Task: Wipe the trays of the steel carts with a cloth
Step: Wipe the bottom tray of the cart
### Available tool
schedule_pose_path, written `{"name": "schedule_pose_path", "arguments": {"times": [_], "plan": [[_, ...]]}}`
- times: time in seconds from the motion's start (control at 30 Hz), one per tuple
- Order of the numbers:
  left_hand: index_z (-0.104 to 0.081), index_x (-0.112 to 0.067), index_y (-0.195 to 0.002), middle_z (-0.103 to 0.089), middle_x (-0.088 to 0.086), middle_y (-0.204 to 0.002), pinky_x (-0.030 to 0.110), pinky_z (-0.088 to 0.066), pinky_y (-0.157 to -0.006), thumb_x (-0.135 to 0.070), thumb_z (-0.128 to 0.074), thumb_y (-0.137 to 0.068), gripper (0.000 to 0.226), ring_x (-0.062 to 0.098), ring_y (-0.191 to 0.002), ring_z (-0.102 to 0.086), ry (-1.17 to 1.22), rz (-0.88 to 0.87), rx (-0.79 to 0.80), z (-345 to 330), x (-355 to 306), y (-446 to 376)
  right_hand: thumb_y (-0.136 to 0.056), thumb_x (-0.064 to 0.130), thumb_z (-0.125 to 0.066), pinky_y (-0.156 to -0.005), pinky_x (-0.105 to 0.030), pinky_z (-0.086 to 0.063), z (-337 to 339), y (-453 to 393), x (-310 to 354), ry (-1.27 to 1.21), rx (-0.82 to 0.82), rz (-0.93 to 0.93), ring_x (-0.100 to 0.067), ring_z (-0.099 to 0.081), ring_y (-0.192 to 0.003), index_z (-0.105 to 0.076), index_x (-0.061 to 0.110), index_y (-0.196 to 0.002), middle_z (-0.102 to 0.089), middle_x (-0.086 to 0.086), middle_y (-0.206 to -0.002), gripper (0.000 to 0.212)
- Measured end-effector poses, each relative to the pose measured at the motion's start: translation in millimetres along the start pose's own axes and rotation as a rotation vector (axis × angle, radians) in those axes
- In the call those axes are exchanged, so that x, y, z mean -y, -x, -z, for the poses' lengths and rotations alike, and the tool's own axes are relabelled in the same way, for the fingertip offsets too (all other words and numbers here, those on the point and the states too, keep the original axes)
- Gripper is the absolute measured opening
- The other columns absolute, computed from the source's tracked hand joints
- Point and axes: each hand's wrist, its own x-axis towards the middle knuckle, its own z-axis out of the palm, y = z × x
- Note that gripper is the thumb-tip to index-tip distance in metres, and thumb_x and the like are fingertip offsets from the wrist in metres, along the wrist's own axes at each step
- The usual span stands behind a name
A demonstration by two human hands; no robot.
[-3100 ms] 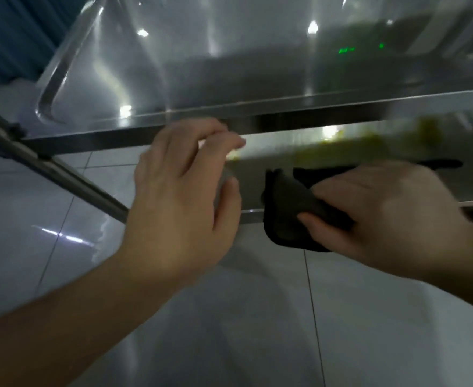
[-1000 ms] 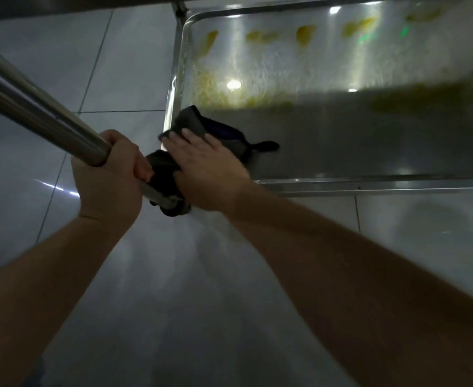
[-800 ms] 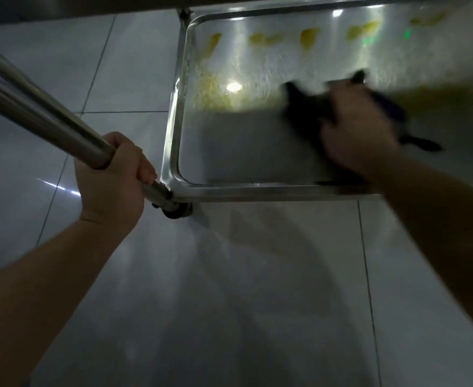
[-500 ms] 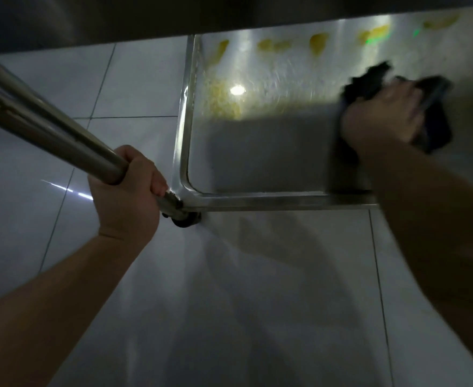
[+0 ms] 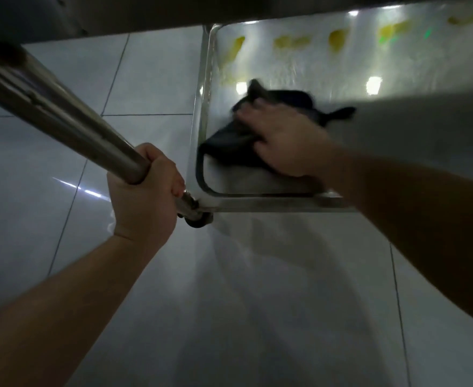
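Note:
The steel cart's lower tray (image 5: 294, 65) lies at the upper right, with yellow smears (image 5: 337, 40) along its far side. A black cloth (image 5: 225, 143) sits in the tray's near left corner, blurred by motion. My right hand (image 5: 282, 138) lies flat on top of the cloth and presses it onto the tray, fingers stretched toward the left rim. My left hand (image 5: 145, 196) grips the cart's slanted steel tube (image 5: 62, 113) just above the tray corner.
A caster wheel (image 5: 197, 219) sits under the tray's near left corner. The dark underside of an upper tray (image 5: 145, 12) spans the top of the view. Glossy white floor tiles (image 5: 229, 303) fill the left and the foreground.
My right hand has swept the cloth from the tray's left corner out to the right and back to the left corner. My left hand keeps its grip on the tube.

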Motion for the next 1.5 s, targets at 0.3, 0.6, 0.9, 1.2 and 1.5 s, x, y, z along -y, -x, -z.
{"name": "schedule_pose_path", "arguments": {"times": [0.3, 0.6, 0.9, 1.2, 1.5], "plan": [[-0.041, -0.012, -0.067, -0.040, -0.002, -0.046, 0.026, -0.039, -0.048, 0.003, -0.049, -0.079, 0.020, 0.014, -0.043, -0.040, 0.059, 0.025, -0.017, -3, -3, 1, -0.106, 0.040, -0.031, -0.127, -0.054, -0.005, 6, -67, 10, -0.068, -0.092, -0.660, -0.030, -0.003, -0.161, -0.012, 0.011, -0.166, -0.009, -0.006, -0.175, 0.069], [-0.044, -0.011, -0.070, -0.043, -0.001, -0.048, 0.028, -0.040, -0.047, 0.002, -0.051, -0.079, 0.017, 0.013, -0.043, -0.041, 0.039, 0.053, -0.002, 1, -5, 0, -0.105, 0.036, -0.037, -0.128, -0.046, 0.000, -26, -32, 82, -0.078, 0.110, 0.155, -0.015, 0.000, -0.161, -0.023, 0.040, -0.164, -0.008, 0.012, -0.175, 0.060], [-0.047, -0.010, -0.068, -0.048, 0.001, -0.049, 0.031, -0.050, -0.055, 0.005, -0.052, -0.083, 0.022, 0.016, -0.046, -0.048, -0.059, 0.068, -0.072, 0, -9, 3, -0.111, 0.047, -0.021, -0.128, -0.038, 0.006, -20, 54, 68, -0.122, 0.188, 0.126, -0.006, 0.004, -0.159, -0.014, 0.041, -0.165, -0.007, 0.017, -0.173, 0.055], [-0.066, -0.019, -0.079, -0.065, -0.013, -0.061, 0.035, -0.053, -0.069, -0.029, -0.061, -0.084, 0.012, -0.002, -0.059, -0.062, -0.446, 0.237, -0.242, 5, -18, 15, -0.099, 0.053, -0.010, -0.128, -0.038, 0.004, 14, 160, -62, -0.003, 0.141, -0.147, -0.001, 0.012, -0.154, -0.003, 0.043, -0.164, 0.000, 0.017, -0.173, 0.066], [-0.070, -0.017, -0.113, -0.078, 0.003, -0.104, 0.035, -0.059, -0.074, -0.059, -0.074, -0.091, 0.048, 0.024, -0.095, -0.076, -1.059, 0.989, 0.436, 12, -28, 29, -0.095, 0.069, 0.004, -0.127, -0.037, 0.003, 12, 174, -79, -0.035, 0.068, -0.224, 0.002, 0.012, -0.151, -0.003, 0.038, -0.166, -0.003, 0.018, -0.172, 0.077]]}}
